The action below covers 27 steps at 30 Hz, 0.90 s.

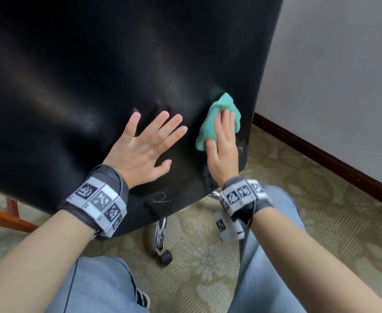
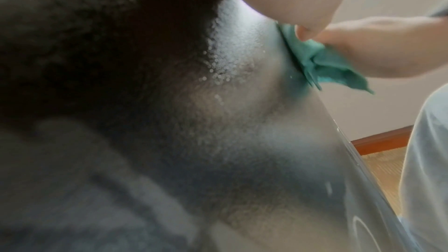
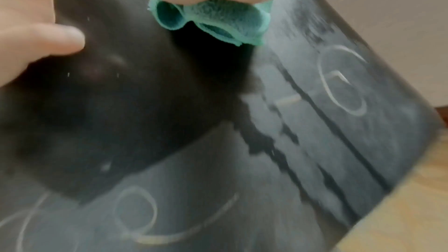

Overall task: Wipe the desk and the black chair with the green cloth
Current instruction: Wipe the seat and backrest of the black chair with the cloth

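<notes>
Head view: lighting is even and soft, with no hard shadows on the carpet (image 1: 320,233). The black chair (image 1: 95,75) back shows broad, dull sheen bands and faint reflections of my fingertips. Straight lines bow toward the frame edges. Focus is acceptable at centre; my forearms at the bottom are soft.

Left wrist view: the chair surface (image 2: 230,68) is heavily out of focus, with speckled highlights and a bright glare patch near my palm.

Right wrist view: dark upper left, pale glare across the lower right, general motion blur; the green cloth (image 3: 225,20) is the sharpest area.
</notes>
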Available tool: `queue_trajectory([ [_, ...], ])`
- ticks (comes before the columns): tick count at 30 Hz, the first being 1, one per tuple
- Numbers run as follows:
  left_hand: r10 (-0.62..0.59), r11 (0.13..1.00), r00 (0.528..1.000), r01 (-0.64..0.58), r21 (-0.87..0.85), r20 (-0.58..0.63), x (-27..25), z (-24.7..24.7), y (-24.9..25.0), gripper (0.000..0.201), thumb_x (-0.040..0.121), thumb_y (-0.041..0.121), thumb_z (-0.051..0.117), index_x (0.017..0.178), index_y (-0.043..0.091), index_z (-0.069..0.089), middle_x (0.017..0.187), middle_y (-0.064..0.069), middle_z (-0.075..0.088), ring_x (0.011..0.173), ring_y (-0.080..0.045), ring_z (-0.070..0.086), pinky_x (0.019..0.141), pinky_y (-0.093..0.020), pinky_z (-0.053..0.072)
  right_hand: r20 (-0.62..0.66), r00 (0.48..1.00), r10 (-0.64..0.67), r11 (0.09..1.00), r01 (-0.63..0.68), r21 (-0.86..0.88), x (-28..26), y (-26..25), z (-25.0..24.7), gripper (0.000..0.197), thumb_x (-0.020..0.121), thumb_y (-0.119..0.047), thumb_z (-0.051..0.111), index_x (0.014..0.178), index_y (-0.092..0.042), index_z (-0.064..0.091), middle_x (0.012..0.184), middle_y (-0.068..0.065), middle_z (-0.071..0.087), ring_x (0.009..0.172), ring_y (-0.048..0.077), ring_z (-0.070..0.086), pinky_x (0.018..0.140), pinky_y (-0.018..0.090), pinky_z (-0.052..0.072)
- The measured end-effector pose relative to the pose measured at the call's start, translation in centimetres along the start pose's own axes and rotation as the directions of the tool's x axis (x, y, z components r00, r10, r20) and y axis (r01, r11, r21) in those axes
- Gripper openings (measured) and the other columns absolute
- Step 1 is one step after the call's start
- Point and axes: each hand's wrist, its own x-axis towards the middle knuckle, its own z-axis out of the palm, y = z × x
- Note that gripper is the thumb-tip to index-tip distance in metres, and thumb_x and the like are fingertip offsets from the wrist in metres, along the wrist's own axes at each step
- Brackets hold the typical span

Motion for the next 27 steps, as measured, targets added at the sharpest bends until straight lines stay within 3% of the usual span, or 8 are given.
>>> queue_trajectory([
  [3,0.006,1.000,1.000,-0.006,-0.005,0.002,-0.1,0.0,0.0,0.083,0.084,0.051,0.034,0.152,0.015,0.003,0.158,-0.004,-0.013,0.145,-0.020,-0.013,0.114,-0.051,-0.008,0.077,0.985,0.152,0.988,-0.154,0.018,-2.6,0.5,0.8,0.053,0.094,-0.023,0.028,0.142,-0.031,0.008,0.153,-0.010,0.001,0.147,0.014,-0.001,0.110,0.005,-0.005],
  [6,0.015,1.000,1.000,-0.015,-0.002,0.006,0.1,-0.1,-0.1,0.083,0.084,0.050,0.034,0.152,0.015,0.003,0.158,-0.005,-0.014,0.145,-0.020,-0.014,0.114,-0.051,-0.008,-0.024,0.955,0.295,0.927,-0.280,0.249,-1.8,-2.0,0.4,0.052,0.095,-0.021,0.027,0.145,-0.030,0.013,0.157,-0.006,0.011,0.145,0.008,0.009,0.114,0.012,0.005],
  [11,0.011,1.000,0.999,-0.012,0.024,0.031,-0.2,-0.2,0.0,0.084,0.084,0.052,0.032,0.152,0.015,0.001,0.158,-0.005,-0.016,0.145,-0.021,-0.016,0.113,-0.052,-0.009,-0.253,0.724,0.642,0.667,-0.364,0.650,5.8,-5.9,-3.2,0.048,0.100,-0.029,0.029,0.145,-0.015,0.037,0.144,0.007,0.045,0.130,0.021,0.044,0.112,0.036,0.032],
  [13,0.000,1.000,1.000,0.000,0.008,0.030,-0.1,-0.2,0.0,0.084,0.083,0.051,0.032,0.152,0.015,0.000,0.158,-0.005,-0.017,0.145,-0.020,-0.016,0.113,-0.051,-0.010,-0.305,0.738,0.602,0.703,-0.310,0.639,9.2,-7.5,-5.1,0.050,0.099,-0.028,0.028,0.146,-0.013,0.034,0.147,0.007,0.041,0.134,0.020,0.039,0.114,0.038,0.027],
  [17,-0.006,1.000,0.999,0.006,0.003,0.041,-0.2,-0.1,-0.1,0.083,0.084,0.052,0.029,0.152,0.015,-0.002,0.158,-0.005,-0.017,0.144,-0.021,-0.017,0.113,-0.051,-0.011,-0.350,0.846,0.403,0.846,-0.198,0.496,12.1,-9.5,-5.8,0.050,0.103,-0.016,0.024,0.151,-0.012,0.012,0.159,0.005,0.006,0.146,0.018,0.003,0.112,0.019,0.002],
  [21,-0.009,1.000,1.000,0.009,0.024,0.026,-0.3,0.0,0.1,0.081,0.085,0.051,0.029,0.152,0.016,0.000,0.158,-0.005,-0.015,0.145,-0.020,-0.015,0.114,-0.051,-0.011,-0.394,0.909,0.137,0.931,0.017,0.364,10.7,-10.6,-3.9,0.051,0.100,-0.013,0.031,0.149,-0.005,0.019,0.158,0.015,0.007,0.146,0.028,-0.002,0.102,0.001,-0.008],
  [23,-0.001,1.000,1.000,0.001,0.030,0.014,-0.3,0.1,-0.1,0.080,0.086,0.051,0.029,0.152,0.016,0.000,0.158,-0.005,-0.014,0.145,-0.021,-0.014,0.115,-0.051,-0.011,-0.416,0.909,0.009,0.955,0.117,0.274,10.8,-10.9,-3.2,0.052,0.098,-0.014,0.036,0.147,-0.001,0.023,0.156,0.021,0.010,0.145,0.035,-0.002,0.100,-0.002,-0.011],
  [27,0.019,0.999,1.000,-0.019,0.034,0.006,-0.3,0.2,-0.2,0.080,0.086,0.051,0.030,0.152,0.016,0.001,0.158,-0.006,-0.014,0.145,-0.022,-0.014,0.115,-0.052,-0.010,-0.512,0.856,-0.067,0.974,0.167,0.152,11.8,-10.7,-2.6,0.053,0.096,-0.014,0.046,0.142,0.005,0.029,0.152,0.028,0.020,0.143,0.044,0.008,0.101,0.000,-0.015],
])
